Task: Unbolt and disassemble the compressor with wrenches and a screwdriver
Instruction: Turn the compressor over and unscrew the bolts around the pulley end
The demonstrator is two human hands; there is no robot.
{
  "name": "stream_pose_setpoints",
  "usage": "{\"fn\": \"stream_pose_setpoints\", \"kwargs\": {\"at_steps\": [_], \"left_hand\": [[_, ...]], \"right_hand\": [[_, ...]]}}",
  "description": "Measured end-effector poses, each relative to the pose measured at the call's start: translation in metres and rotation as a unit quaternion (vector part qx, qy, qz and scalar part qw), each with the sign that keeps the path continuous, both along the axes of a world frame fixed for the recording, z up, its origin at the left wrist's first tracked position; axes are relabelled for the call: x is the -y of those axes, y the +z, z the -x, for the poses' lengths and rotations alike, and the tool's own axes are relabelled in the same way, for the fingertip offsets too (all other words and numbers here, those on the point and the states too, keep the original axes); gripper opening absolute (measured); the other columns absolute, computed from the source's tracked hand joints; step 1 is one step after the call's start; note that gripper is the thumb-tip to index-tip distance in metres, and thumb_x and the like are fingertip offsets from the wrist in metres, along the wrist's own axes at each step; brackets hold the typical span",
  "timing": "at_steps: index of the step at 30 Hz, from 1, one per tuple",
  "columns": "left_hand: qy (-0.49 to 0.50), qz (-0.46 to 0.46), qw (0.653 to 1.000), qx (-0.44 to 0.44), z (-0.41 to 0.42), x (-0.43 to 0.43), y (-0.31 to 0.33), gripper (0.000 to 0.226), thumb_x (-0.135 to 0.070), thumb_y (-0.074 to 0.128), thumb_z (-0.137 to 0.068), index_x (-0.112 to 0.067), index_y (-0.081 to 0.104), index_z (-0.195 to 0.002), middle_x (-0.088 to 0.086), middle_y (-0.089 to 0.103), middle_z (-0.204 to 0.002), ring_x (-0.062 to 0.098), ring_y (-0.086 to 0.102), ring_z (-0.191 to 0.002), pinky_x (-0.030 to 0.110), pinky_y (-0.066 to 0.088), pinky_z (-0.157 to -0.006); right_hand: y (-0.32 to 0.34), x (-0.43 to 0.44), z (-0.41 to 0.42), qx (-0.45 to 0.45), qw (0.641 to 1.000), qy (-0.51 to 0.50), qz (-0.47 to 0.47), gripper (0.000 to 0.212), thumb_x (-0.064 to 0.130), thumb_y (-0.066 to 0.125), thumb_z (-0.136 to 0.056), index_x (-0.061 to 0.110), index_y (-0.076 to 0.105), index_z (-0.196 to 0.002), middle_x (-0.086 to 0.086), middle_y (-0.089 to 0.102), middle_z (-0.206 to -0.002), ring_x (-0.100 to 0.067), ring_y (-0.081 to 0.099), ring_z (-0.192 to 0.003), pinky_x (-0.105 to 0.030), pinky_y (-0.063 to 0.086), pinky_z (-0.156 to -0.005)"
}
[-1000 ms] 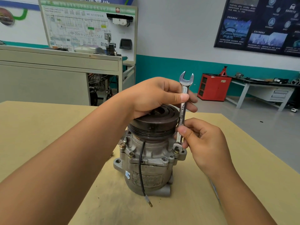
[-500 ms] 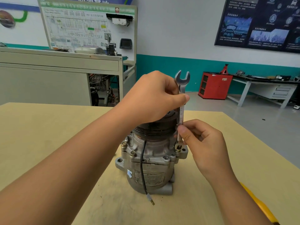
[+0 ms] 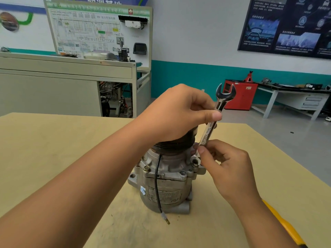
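A grey metal compressor (image 3: 163,183) stands upright on the tan table (image 3: 53,149), its dark pulley on top and a black wire (image 3: 157,185) hanging down its front. A steel open-ended wrench (image 3: 213,122) stands nearly upright beside the pulley, tilted to the right, its lower end at a bolt on the compressor's right flange (image 3: 195,162). My left hand (image 3: 179,113) rests over the pulley and pinches the wrench's upper shaft with thumb and fingers. My right hand (image 3: 225,167) pinches the wrench's lower shaft just above the flange.
A yellow-handled tool (image 3: 284,224) lies on the table behind my right forearm. Beyond the table's far edge stand a grey cabinet (image 3: 53,90) with a training board, a red tool cabinet (image 3: 240,95) and a white workbench (image 3: 293,97).
The wrench's top has tilted to the right, and its lower end has come up off the flange bolt a little. My left hand has lifted slightly over the pulley.
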State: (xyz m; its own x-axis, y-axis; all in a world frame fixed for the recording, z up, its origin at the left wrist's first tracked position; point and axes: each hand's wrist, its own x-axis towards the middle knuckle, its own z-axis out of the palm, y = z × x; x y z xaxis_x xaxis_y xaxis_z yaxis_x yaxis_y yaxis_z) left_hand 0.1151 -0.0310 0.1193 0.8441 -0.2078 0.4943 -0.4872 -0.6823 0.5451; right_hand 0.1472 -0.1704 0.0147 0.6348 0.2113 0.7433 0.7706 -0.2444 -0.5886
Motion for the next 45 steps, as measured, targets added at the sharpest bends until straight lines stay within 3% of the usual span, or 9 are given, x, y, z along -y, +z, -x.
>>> {"fn": "stream_pose_setpoints", "kwargs": {"at_steps": [6,11,17,21,25,29,37,41,45], "left_hand": [[0.049,-0.046,0.996,0.052,-0.007,0.008,0.001,0.023,-0.032,0.066,-0.087,-0.02,0.059,-0.068,-0.009,0.06,-0.063,0.003,0.053,-0.066,0.008,0.039,-0.057],[0.111,-0.03,0.99,0.081,-0.01,0.015,-0.004,0.029,-0.029,0.064,-0.085,-0.02,0.052,-0.061,-0.005,0.054,-0.056,0.007,0.044,-0.053,0.015,0.034,-0.05],[0.168,-0.049,0.978,0.115,-0.012,0.022,-0.007,0.036,-0.024,0.059,-0.085,-0.022,0.041,-0.054,-0.004,0.048,-0.056,0.02,0.05,-0.066,0.031,0.041,-0.068],[0.17,-0.037,0.982,0.069,-0.016,0.015,-0.006,0.028,-0.04,0.063,-0.085,-0.026,0.051,-0.065,-0.01,0.054,-0.064,0.009,0.052,-0.067,0.029,0.044,-0.067],[0.098,0.023,0.995,-0.021,-0.018,0.001,-0.001,0.019,-0.042,0.067,-0.084,-0.03,0.064,-0.097,-0.014,0.066,-0.083,0.001,0.061,-0.077,0.015,0.045,-0.067],[0.041,0.09,0.992,-0.075,-0.016,-0.002,-0.001,0.011,-0.028,0.069,-0.086,-0.017,0.068,-0.088,-0.012,0.074,-0.078,0.026,0.068,-0.094,0.04,0.051,-0.092],[0.038,0.113,0.99,-0.074,-0.015,-0.004,-0.003,0.024,-0.033,0.072,-0.081,-0.018,0.057,-0.071,0.012,0.074,-0.086,0.031,0.069,-0.09,0.05,0.051,-0.09],[0.044,0.097,0.993,-0.043,-0.015,-0.007,-0.004,0.026,-0.032,0.073,-0.08,-0.019,0.055,-0.065,0.001,0.073,-0.075,0.022,0.07,-0.076,0.035,0.054,-0.075],[0.096,0.069,0.992,0.038,-0.012,-0.006,-0.009,0.034,-0.025,0.073,-0.079,-0.02,0.048,-0.055,-0.017,0.05,-0.044,-0.001,0.044,-0.042,0.007,0.033,-0.044]], "right_hand": [[-0.003,0.005,-0.005,-0.095,0.994,0.054,-0.027,0.021,0.018,0.064,-0.088,0.034,0.067,-0.076,0.006,0.07,-0.075,-0.018,0.059,-0.067,-0.026,0.046,-0.063],[-0.002,0.0,-0.001,-0.016,0.999,-0.03,0.003,0.011,0.028,0.067,-0.075,0.038,0.062,-0.075,0.015,0.063,-0.068,0.001,0.053,-0.066,-0.009,0.036,-0.055],[-0.006,-0.003,-0.004,-0.006,1.0,-0.022,0.018,0.016,0.02,0.058,-0.082,0.011,0.072,-0.079,0.002,0.063,-0.067,-0.01,0.054,-0.067,-0.018,0.042,-0.056],[-0.005,-0.002,-0.004,-0.024,0.999,-0.015,0.015,0.023,0.022,0.054,-0.083,0.01,0.072,-0.077,-0.001,0.065,-0.067,-0.012,0.055,-0.068,-0.023,0.042,-0.057],[-0.003,0.003,-0.007,-0.088,0.995,0.033,-0.011,0.024,0.018,0.063,-0.088,0.037,0.069,-0.076,0.011,0.07,-0.075,-0.006,0.059,-0.066,-0.016,0.044,-0.059],[-0.005,0.004,-0.008,-0.11,0.992,0.05,-0.032,0.033,0.008,0.062,-0.089,0.037,0.07,-0.074,0.006,0.072,-0.075,-0.027,0.061,-0.071,-0.034,0.048,-0.063],[-0.006,0.001,-0.006,-0.045,0.998,0.006,-0.053,0.017,0.017,0.071,-0.079,0.034,0.066,-0.078,0.014,0.068,-0.075,-0.004,0.061,-0.07,-0.012,0.046,-0.065],[-0.008,0.0,-0.004,0.016,0.999,-0.031,-0.008,0.009,0.018,0.068,-0.076,0.026,0.066,-0.079,0.014,0.064,-0.071,-0.001,0.057,-0.07,-0.008,0.042,-0.063],[-0.009,-0.003,-0.002,0.059,0.995,-0.073,0.029,0.009,0.019,0.069,-0.075,0.015,0.071,-0.082,0.01,0.059,-0.069,0.001,0.053,-0.073,-0.005,0.039,-0.064]]}}
